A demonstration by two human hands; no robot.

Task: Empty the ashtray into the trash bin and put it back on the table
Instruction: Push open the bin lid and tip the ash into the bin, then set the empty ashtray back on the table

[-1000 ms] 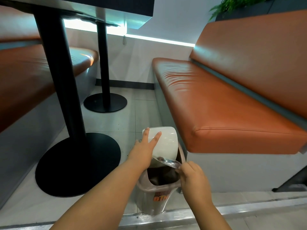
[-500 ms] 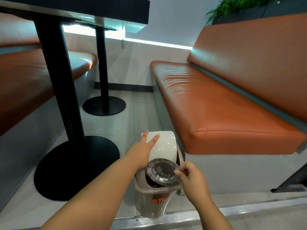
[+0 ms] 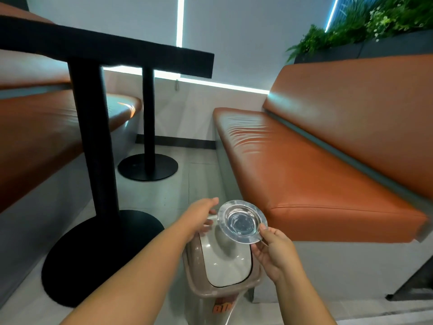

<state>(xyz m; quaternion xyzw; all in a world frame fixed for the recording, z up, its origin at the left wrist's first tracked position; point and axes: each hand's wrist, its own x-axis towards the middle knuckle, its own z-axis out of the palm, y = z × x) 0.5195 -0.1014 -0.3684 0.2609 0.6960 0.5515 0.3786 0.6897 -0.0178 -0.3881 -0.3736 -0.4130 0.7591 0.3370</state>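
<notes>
A round clear glass ashtray [image 3: 241,221] is held by its near rim in my right hand [image 3: 273,253], bowl facing me, nothing visible inside. It hovers above the small tan trash bin [image 3: 194,275] on the floor, whose white lid [image 3: 225,261] now lies flat and closed. My left hand [image 3: 202,216] reaches over the bin's far edge, fingers spread, touching or just above the lid's back. The black table [image 3: 131,55] stands up and to the left on a black pedestal.
An orange bench seat [image 3: 304,174] runs along the right, close beside the bin. Another orange bench [image 3: 46,127] is on the left. Two black pedestal bases [image 3: 93,252] sit on the tiled floor. A planter with greenery [image 3: 365,22] tops the right backrest.
The ashtray has been turned upright and lifted away from the bin opening. The white lid, held up a second ago, has swung down shut. The view has tilted upward.
</notes>
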